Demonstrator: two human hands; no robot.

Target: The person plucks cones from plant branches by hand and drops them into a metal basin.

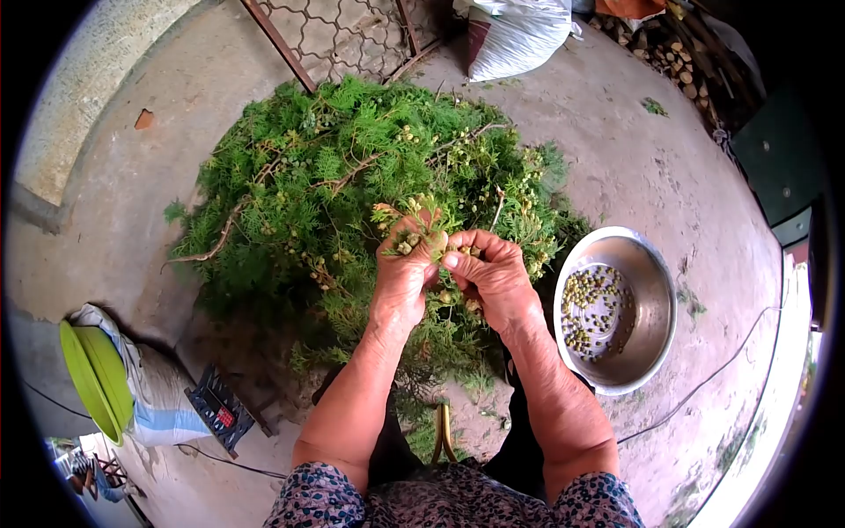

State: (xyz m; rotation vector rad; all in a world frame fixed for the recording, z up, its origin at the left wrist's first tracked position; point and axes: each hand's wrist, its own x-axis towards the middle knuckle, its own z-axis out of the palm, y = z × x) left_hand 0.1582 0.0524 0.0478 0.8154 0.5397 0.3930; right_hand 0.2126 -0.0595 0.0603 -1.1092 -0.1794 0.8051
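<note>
My left hand (pixel 403 283) is closed around a small conifer sprig (pixel 414 220) with pale green seed cones and a browned tip. Against it, my right hand (pixel 497 280) is pinched, thumb and forefinger meeting at the sprig's base. A few round cones (pixel 473 253) show between the curled fingers of the right hand. Beneath both hands lies a large heap of green conifer branches (pixel 326 194), many bearing cones. To the right of the heap stands a metal basin (pixel 656 330), its bottom scattered with small greenish cones (pixel 594 308).
A white sack (pixel 519 40) and a metal grating (pixel 339 35) are at the back. Stacked firewood (pixel 678 66) lies back right. A lime-green tub (pixel 92 378), another sack (pixel 158 396) and a black plastic crate (pixel 220 409) are at left. A cable (pixel 704 383) crosses the floor at right.
</note>
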